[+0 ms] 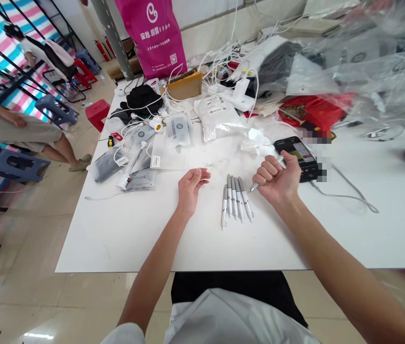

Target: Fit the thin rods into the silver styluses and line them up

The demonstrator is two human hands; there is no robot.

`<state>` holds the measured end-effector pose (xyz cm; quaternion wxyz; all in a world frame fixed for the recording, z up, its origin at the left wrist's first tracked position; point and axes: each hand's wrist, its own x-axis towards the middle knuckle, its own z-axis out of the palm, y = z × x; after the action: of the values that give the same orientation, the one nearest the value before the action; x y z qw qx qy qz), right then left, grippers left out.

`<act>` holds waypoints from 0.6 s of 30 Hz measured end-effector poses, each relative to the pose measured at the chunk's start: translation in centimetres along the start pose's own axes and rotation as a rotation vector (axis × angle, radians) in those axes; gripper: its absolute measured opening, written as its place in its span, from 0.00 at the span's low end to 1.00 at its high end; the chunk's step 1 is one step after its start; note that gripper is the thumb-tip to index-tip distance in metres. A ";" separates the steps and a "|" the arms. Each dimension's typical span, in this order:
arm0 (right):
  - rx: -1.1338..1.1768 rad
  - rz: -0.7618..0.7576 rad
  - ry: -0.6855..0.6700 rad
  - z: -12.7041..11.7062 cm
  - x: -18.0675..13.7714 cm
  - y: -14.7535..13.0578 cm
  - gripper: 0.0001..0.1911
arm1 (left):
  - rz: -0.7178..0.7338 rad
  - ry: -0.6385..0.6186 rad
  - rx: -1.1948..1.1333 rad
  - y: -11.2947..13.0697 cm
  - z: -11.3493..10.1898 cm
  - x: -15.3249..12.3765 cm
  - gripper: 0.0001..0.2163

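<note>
My right hand (276,180) is closed in a fist round a silver pen (253,187), whose tip pokes out to the left toward a row of several silver pens (235,200) lying side by side on the white table (123,229). My left hand (191,187) rests on the table just left of the pens, palm up, fingers loosely curled and apart, holding nothing. A black phone (299,156) lies right behind my right hand, beside a crumpled white tissue (258,142).
Plastic packets (177,131), white cables and a black pouch (144,98) clutter the far left of the table. A pink bag (154,36), red bag (313,110) and clear plastic sheeting (367,67) stand at the back. Other people sit on stools at the left.
</note>
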<state>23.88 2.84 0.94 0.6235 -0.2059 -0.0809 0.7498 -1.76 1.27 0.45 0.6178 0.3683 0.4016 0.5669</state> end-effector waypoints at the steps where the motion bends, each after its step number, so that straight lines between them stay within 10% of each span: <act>1: 0.008 0.009 -0.003 -0.2 0.0 0.1 0.30 | 0.000 0.003 -0.004 0.0 0.0 0.0 0.15; 18: -0.400 -0.094 -0.043 0.4 -0.3 0.9 0.34 | 0.020 -0.008 0.029 0.4 -0.1 -0.1 0.15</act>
<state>22.92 2.43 0.98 0.6026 -0.3058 -0.2511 0.6931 -1.98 1.24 0.79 0.6084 0.3833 0.4036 0.5657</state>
